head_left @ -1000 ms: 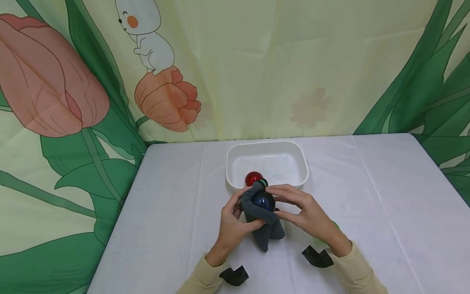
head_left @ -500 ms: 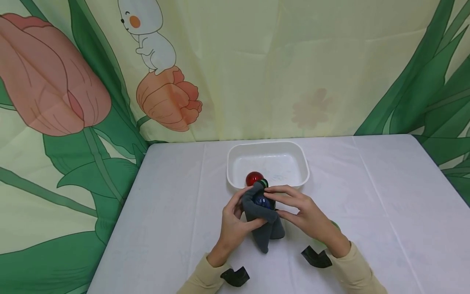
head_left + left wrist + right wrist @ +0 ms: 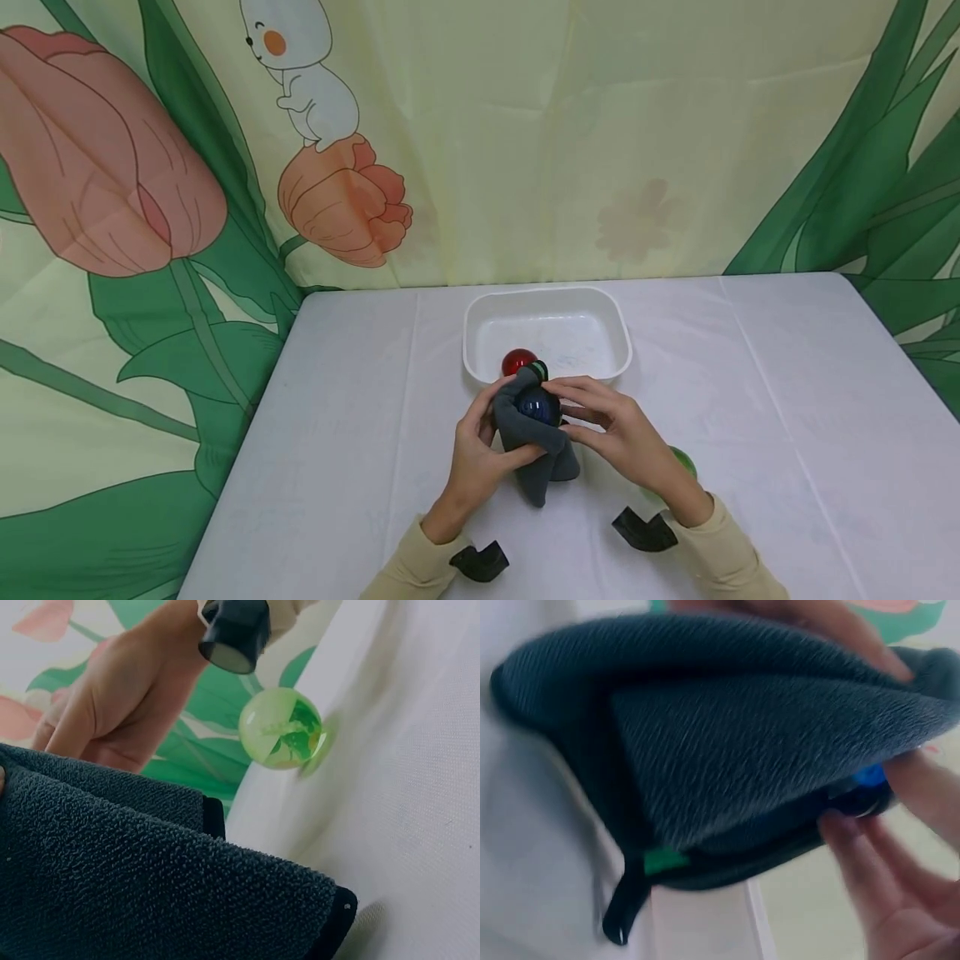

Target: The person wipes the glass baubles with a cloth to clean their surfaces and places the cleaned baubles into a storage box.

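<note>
A shiny dark blue ball (image 3: 538,406) sits in a fold of a dark grey cloth (image 3: 534,479) in front of the person, in the head view. The left hand (image 3: 480,458) grips the cloth around the ball's left side, thumb in front. From the right, the right hand (image 3: 622,429) holds the ball with fingers and thumb at its edge. In the right wrist view, the terry cloth (image 3: 727,750) hides most of the ball, leaving only a bright blue patch (image 3: 871,774) between the fingers. Loose cloth corners hang below the hands.
Beyond the hands stands a white tray (image 3: 471,342) with a red ball (image 3: 517,361) at its near side. On the white-covered table, a transparent green ball (image 3: 283,727) lies by the right wrist, partly hidden in the head view. A printed curtain hangs behind.
The right fingers slid over the ball half a second ago and have drawn back to its right edge, baring more of it. The left hand keeps its grip on the cloth.
</note>
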Demonstrator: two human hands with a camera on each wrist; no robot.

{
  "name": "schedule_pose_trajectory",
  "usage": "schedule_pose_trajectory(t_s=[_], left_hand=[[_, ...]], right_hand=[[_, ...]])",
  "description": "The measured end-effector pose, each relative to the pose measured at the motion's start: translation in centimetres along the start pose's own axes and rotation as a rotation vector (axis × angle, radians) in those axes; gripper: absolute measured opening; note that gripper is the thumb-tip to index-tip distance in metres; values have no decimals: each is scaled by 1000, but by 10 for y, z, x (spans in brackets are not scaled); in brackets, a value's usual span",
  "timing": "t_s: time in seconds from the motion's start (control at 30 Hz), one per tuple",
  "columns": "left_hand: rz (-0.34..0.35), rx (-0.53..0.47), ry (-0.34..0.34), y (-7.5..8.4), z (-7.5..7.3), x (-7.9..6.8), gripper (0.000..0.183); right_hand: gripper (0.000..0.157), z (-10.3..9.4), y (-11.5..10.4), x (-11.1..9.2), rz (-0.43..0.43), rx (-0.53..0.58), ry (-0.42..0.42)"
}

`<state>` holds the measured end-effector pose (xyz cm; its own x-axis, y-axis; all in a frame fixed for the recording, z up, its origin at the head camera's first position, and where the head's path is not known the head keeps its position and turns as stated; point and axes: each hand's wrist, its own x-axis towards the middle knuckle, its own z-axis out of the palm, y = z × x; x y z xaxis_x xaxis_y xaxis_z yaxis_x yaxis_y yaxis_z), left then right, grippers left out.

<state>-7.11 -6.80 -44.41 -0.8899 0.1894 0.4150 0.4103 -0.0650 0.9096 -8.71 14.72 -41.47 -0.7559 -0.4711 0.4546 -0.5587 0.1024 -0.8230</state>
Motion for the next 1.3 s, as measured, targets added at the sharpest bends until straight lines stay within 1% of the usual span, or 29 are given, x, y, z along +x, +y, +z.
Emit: schedule_pose_trajectory(t_s=[0.07,0.13,0.2,0.33,0.4,0.5,0.6,0.73,0.9,0.97,1.03,1.1,1.13,1.3], left_hand=[[5,-2,0,0,0,0,79],[11,3,3,1,0,0,78],[5,6,13,1,0,-1,77],[-20,7,39,1,-1,-2,76],[-33,0,45,0,-2,-2,76],[-28,0,42,-1,-2,-2,75],[-22,-2,38,-2,-1,-2,74],[-19,-6,37,-2,-1,-2,73],[-18,3,34,1,0,-3,73],[-22,4,32,1,0,-3,74],[-23,2,29,2,0,-3,75],[-16,2,23,1,-1,-3,75],[-12,2,20,1,-1,-3,76],[21,1,5,0,-1,-1,76]], right_hand=[[51,0,0,0,41,66,1],[51,0,-1,0,61,85,-8],[51,0,-1,-1,66,51,-22],[54,0,-4,0,57,-50,-42],[55,-1,-5,0,39,-81,-41],[59,-2,-6,1,-16,-127,-28],[62,-3,-5,1,-55,-161,-34],[63,-3,-3,0,-59,-172,-53],[66,-2,0,-1,-101,-193,-41],[66,-2,-2,0,-99,-198,-39],[65,-2,-4,0,-72,-184,-37],[64,-2,-4,0,-63,-168,-28],[63,-2,-4,0,-42,-151,-25],[57,-2,-2,-1,-1,-87,-9]])
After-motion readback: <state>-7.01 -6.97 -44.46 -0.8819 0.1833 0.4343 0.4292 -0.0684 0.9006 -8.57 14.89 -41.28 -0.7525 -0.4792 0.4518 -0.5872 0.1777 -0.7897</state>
